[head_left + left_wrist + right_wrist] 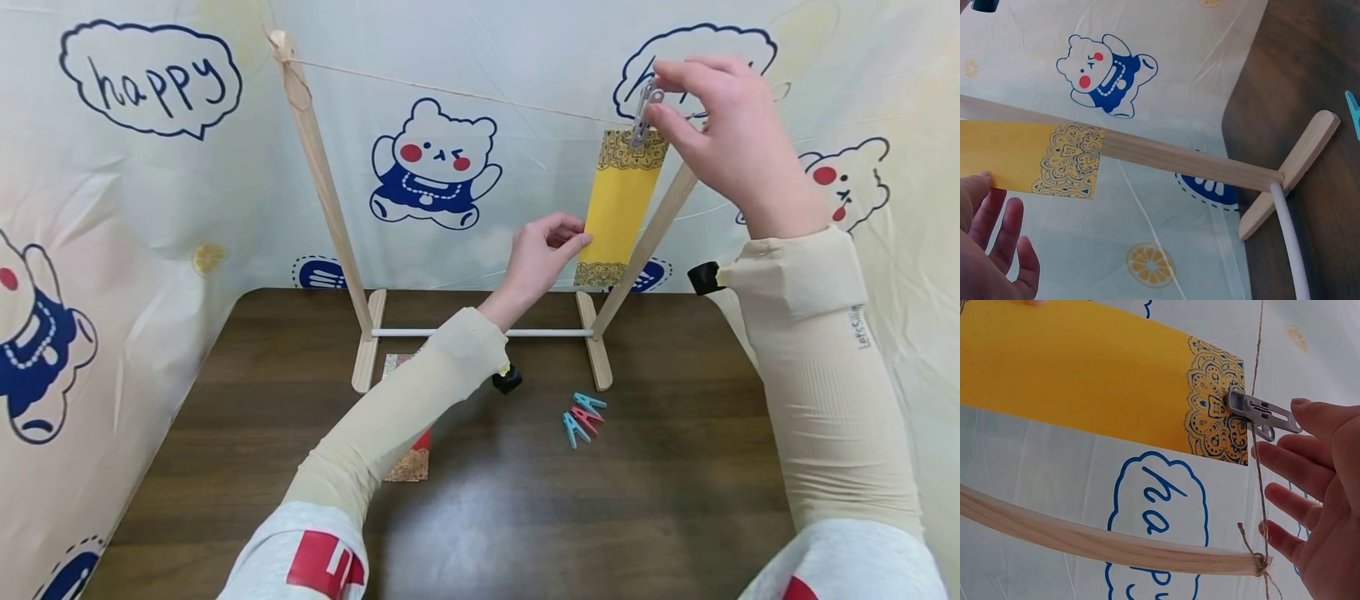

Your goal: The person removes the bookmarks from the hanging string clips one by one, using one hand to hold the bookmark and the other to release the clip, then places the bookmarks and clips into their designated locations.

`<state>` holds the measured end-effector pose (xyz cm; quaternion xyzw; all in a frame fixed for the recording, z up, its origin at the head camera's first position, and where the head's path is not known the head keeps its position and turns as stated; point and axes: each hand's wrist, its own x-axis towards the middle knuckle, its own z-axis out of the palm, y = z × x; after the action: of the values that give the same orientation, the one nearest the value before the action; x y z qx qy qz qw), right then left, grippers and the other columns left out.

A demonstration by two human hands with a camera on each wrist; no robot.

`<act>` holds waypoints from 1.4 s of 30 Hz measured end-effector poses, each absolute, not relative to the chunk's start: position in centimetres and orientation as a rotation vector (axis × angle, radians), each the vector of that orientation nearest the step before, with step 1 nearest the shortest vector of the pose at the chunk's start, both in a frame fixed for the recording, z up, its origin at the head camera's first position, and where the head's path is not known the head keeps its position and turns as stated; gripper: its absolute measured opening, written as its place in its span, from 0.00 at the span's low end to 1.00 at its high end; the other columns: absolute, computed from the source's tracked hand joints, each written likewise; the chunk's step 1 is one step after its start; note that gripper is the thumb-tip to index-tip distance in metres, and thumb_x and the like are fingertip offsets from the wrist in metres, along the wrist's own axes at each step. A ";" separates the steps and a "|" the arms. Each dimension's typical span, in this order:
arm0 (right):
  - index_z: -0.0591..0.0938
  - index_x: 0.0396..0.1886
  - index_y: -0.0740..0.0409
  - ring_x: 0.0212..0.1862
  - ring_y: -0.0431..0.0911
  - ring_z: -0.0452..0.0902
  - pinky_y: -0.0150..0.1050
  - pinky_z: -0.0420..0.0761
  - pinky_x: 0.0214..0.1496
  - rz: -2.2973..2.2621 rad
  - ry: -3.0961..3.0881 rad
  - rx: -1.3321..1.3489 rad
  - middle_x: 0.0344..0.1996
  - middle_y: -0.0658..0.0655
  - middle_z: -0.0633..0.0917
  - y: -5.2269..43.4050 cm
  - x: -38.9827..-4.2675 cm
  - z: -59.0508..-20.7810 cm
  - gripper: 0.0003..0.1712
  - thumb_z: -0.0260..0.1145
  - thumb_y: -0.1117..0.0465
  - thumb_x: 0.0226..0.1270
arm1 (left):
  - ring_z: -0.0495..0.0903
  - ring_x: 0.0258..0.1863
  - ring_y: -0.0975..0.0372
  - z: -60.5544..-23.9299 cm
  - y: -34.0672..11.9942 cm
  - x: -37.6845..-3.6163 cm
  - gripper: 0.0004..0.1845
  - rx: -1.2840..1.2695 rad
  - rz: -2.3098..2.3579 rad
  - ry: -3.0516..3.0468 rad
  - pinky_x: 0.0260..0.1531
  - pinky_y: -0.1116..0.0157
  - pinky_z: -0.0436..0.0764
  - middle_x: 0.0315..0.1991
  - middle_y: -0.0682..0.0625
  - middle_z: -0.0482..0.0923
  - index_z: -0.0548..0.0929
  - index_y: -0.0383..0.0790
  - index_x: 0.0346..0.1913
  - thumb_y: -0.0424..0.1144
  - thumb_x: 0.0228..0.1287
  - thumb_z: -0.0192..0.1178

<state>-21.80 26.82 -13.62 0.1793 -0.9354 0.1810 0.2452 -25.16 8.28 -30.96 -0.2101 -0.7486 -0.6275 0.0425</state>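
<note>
Two hands share one yellow strip (621, 204), which hangs with its long axis running down from the string (465, 90) to just above the table (675, 500). Starting at our left, our left hand (542, 254) pinches the strip's lower left edge between thumb and fingertips, steadying it from the side; the strip lies just right of that hand. In the left wrist view the other fingers (1004, 234) lie relaxed beneath it. Moving right and up, our right hand (723, 137) pinches the tail of the metal clip (643, 112) between thumb and forefinger, the remaining fingers spread loose. The clip bites the strip's patterned top at the string, so our right hand is the nearer one to the fastening point.
</note>
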 end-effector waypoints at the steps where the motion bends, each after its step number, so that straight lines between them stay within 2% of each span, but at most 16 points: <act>1: 0.74 0.75 0.56 0.76 0.51 0.62 0.45 0.62 0.78 0.492 -2.560 0.488 0.69 0.60 0.78 26.8 -21.8 -13.6 0.27 0.61 0.55 0.81 | 0.83 0.39 0.61 -31.0 8.3 -25.2 0.09 -0.641 -1.923 -2.285 0.43 0.71 0.81 0.40 0.48 0.88 0.89 0.37 0.48 0.38 0.72 0.68; 9: 0.76 0.73 0.60 0.74 0.55 0.64 0.46 0.61 0.79 0.517 -2.550 0.507 0.67 0.64 0.79 26.8 -22.2 -13.6 0.25 0.59 0.59 0.82 | 0.81 0.37 0.61 -30.9 8.1 -25.0 0.08 -0.665 -1.881 -2.311 0.40 0.70 0.79 0.38 0.50 0.88 0.90 0.39 0.47 0.40 0.72 0.68; 16: 0.77 0.72 0.58 0.74 0.53 0.63 0.47 0.64 0.77 0.530 -2.588 0.459 0.70 0.61 0.78 26.7 -22.2 -13.8 0.24 0.59 0.56 0.83 | 0.79 0.35 0.60 -31.0 8.0 -24.8 0.09 -0.679 -1.859 -2.315 0.37 0.70 0.78 0.38 0.51 0.88 0.91 0.40 0.47 0.41 0.73 0.67; 23: 0.78 0.71 0.58 0.69 0.51 0.64 0.40 0.65 0.66 0.574 -2.617 0.425 0.63 0.62 0.81 26.8 -22.5 -13.6 0.24 0.59 0.55 0.82 | 0.80 0.34 0.60 -31.1 7.7 -24.9 0.09 -0.673 -1.839 -2.318 0.36 0.71 0.77 0.38 0.51 0.88 0.91 0.40 0.47 0.41 0.72 0.68; 29: 0.79 0.67 0.58 0.64 0.46 0.68 0.32 0.64 0.55 0.610 -2.582 0.435 0.56 0.56 0.83 27.0 -22.7 -13.4 0.22 0.62 0.55 0.80 | 0.79 0.33 0.61 -30.7 7.5 -25.1 0.09 -0.638 -1.816 -2.335 0.35 0.70 0.76 0.37 0.51 0.88 0.92 0.41 0.47 0.41 0.72 0.68; 33: 0.79 0.64 0.61 0.59 0.39 0.68 0.30 0.63 0.48 0.629 -2.556 0.438 0.56 0.55 0.81 26.9 -22.5 -13.4 0.21 0.64 0.55 0.79 | 0.79 0.33 0.61 -30.5 7.5 -25.1 0.09 -0.645 -1.794 -2.338 0.35 0.70 0.76 0.37 0.52 0.88 0.92 0.41 0.47 0.41 0.72 0.68; 37: 0.78 0.62 0.63 0.57 0.33 0.66 0.30 0.64 0.48 0.643 -2.540 0.442 0.53 0.47 0.79 26.9 -22.3 -13.4 0.21 0.64 0.56 0.78 | 0.78 0.34 0.61 -30.6 7.4 -25.1 0.10 -0.661 -1.780 -2.339 0.35 0.70 0.76 0.37 0.52 0.88 0.91 0.41 0.48 0.42 0.73 0.67; 42: 0.78 0.57 0.67 0.57 0.33 0.66 0.29 0.65 0.49 0.622 -2.505 0.452 0.48 0.37 0.74 26.8 -22.2 -13.5 0.19 0.65 0.57 0.77 | 0.78 0.33 0.61 -30.6 7.3 -25.0 0.09 -0.663 -1.774 -2.331 0.35 0.70 0.76 0.37 0.53 0.88 0.92 0.42 0.47 0.42 0.72 0.68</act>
<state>-22.21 26.77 -13.49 0.1666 -0.9238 0.2292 0.2576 -25.01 7.26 -30.64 -0.2201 -0.7742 -0.5894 0.0691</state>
